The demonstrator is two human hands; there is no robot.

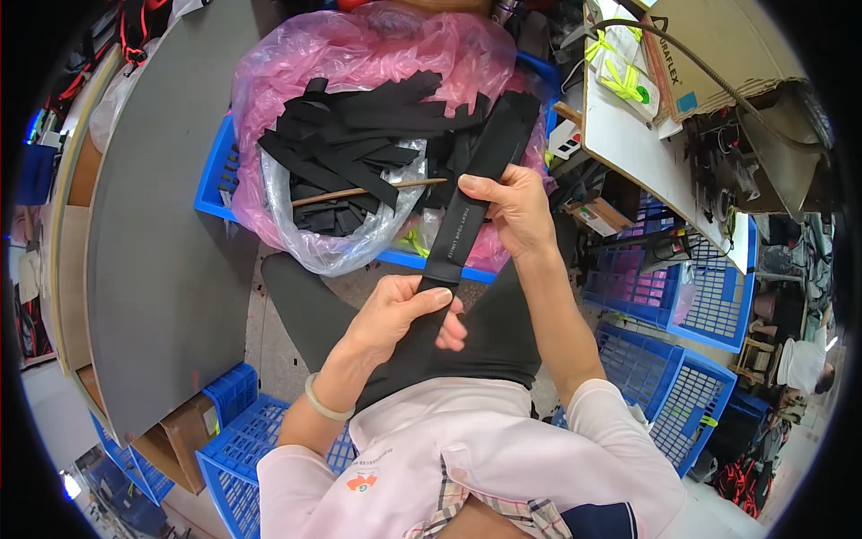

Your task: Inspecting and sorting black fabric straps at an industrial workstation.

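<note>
A black fabric strap [460,218] with small pale print runs slantwise between my two hands, above my lap. My left hand [401,316] pinches its lower end between thumb and fingers. Higher up, my right hand [514,208] grips the strap with the thumb on top and the fingers behind. Beyond my hands, a heap of black strips [350,135] lies in a pink and clear plastic bag [296,54]. The bag lines a blue crate [214,180]. A thin wooden stick [368,190] rests across the strips, its pointed tip near the strap.
A grey tabletop [171,242] stands on my left. To the right is a white table [620,121] with a cardboard box [727,54] and yellow-green tied bundles [626,81]. Blue crates [664,386] stand at lower right, and another blue crate [242,458] at lower left.
</note>
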